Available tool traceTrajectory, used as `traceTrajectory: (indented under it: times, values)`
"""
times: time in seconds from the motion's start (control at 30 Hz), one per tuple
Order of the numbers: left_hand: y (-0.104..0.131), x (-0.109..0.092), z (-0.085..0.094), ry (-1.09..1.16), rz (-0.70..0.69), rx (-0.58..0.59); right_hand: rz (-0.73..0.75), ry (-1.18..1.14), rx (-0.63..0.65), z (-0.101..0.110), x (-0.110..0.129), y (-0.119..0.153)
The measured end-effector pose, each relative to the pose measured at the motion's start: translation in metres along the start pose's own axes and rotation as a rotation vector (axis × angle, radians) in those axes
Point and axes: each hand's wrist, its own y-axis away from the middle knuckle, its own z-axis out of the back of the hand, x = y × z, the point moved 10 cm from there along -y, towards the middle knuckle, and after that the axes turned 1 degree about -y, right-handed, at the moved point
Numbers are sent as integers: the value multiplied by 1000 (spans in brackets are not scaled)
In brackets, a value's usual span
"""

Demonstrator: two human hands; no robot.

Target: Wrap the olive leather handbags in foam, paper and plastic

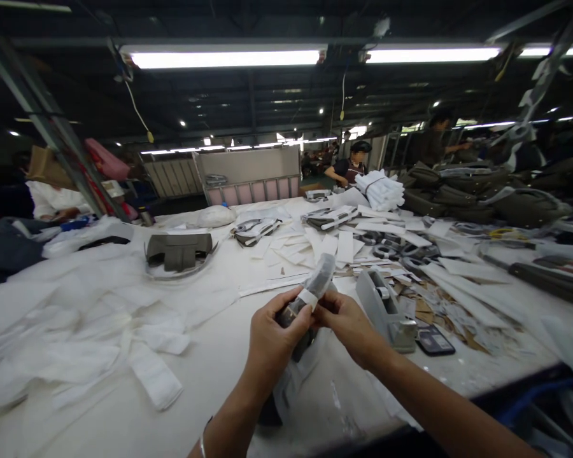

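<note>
L grip (pixel 272 331) clamped on wrapped strap (pixel 321 275), R grip (pixel 346 318) same, by wht band (pixel 308 298)

The left hand's fingers (pixel 302 322) partly hide the curved grey piece in translucent wrap (pixel 323 273). Both bare forearms (pixel 430 394) leave the bottom edge. Small brown-and-white paper scraps (pixel 424 312) blur together (any print is unreadable).

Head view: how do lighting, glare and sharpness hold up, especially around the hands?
Head view: tube lights glare white against the dark ceiling; head view: the left hand, right hand and wrapped piece are readable, though their contact is partly hidden; head view: distant areas look dim and soft, and the metal post leans, perhaps from wide-angle distortion.
</note>
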Motion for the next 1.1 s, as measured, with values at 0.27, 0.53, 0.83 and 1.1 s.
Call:
traceTrajectory:
  times: [0.27, 0.53, 0.83, 1.1]
  values:
    - [7, -6, -10, -115, -81, -21, -34, 36, -51, 2, -16, -8]
    - [9, -11, -2, -150, -133, -72, 11, 141, 90, 5, 5, -1]
    - [9, -12, -3, -194, -118, -103, -26, -258, 152, -1, 5, 13]
    - [-2, -16, -2, -226, -24, -28, 158, -98, 142, -6, 26, -10]
